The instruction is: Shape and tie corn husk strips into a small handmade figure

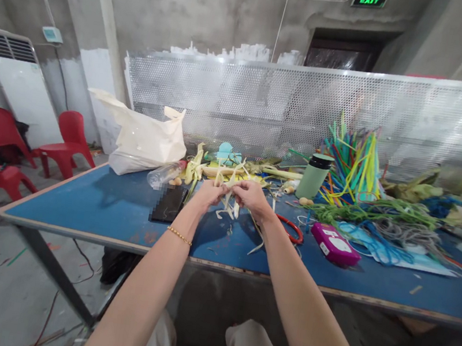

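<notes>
Over the middle of the blue table, my left hand (210,193) and my right hand (250,195) meet with fingers pinched. Both grip the same pale corn husk strips (238,169), whose ends stick up above the fingers. Loose strip ends (225,214) show just below my hands; whether they belong to the held bundle I cannot tell. Behind my fingers lies a pile of yellowish husks (197,165). A dark flat tablet-like object (169,204) is left of my left hand, and a red loop (294,230) lies right of my right hand.
On the blue table (90,203) stand a cream plastic bag (148,142), a green bottle (314,177) and colourful upright strips (359,164). A purple box (335,245) and tangled green cords (382,214) lie rightward. A perforated metal panel (226,90) rises behind; red chairs (67,138) stand left.
</notes>
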`<state>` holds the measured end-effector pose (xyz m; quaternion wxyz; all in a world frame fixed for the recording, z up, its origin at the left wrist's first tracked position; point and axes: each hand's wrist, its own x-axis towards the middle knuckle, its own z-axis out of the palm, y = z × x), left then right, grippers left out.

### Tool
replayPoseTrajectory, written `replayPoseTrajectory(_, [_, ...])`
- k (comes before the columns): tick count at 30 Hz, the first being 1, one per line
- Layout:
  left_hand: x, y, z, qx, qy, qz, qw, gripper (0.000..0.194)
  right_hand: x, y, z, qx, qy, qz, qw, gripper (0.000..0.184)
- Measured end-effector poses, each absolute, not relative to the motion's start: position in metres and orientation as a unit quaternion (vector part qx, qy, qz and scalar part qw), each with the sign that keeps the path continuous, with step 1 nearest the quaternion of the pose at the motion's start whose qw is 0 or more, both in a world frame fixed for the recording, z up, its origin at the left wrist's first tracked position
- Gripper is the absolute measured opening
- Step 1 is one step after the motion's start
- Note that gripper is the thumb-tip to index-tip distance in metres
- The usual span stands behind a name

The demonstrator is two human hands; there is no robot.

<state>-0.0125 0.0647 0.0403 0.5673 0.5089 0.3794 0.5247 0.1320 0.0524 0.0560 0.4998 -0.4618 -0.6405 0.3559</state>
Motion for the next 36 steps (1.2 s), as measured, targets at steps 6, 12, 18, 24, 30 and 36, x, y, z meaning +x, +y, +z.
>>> replayPoseTrajectory(6, [-0.012, 0.064, 0.039, 0.529, 0.376, 0.522, 0.553, 0.030, 0.133, 0.053, 0.054, -0.462, -0.648, 0.355, 0.491, 0.007])
replayPoseTrajectory(12, [-0.011, 0.064, 0.039, 0.524, 0.384, 0.528, 0.548, 0.029, 0.135, 0.061, 0.047, -0.471, -0.682, 0.300, 0.473, 0.008])
replayPoseTrajectory(18, [-0.010, 0.066, 0.040, 0.487, 0.367, 0.542, 0.579, 0.027, 0.135, 0.069, 0.041, -0.480, -0.706, 0.228, 0.468, 0.014])
replayPoseTrajectory(24, [-0.014, 0.066, 0.042, 0.467, 0.319, 0.516, 0.644, 0.025, 0.135, 0.072, 0.040, -0.485, -0.716, 0.197, 0.461, 0.013])
replayPoseTrajectory(30, [-0.019, 0.064, 0.045, 0.454, 0.281, 0.498, 0.683, 0.024, 0.144, 0.077, 0.047, -0.563, -0.671, 0.077, 0.477, 0.017])
replayPoseTrajectory(36, [-0.024, 0.066, 0.048, 0.429, 0.247, 0.491, 0.717, 0.021, 0.186, 0.083, 0.055, -0.717, -0.492, -0.034, 0.492, 0.036])
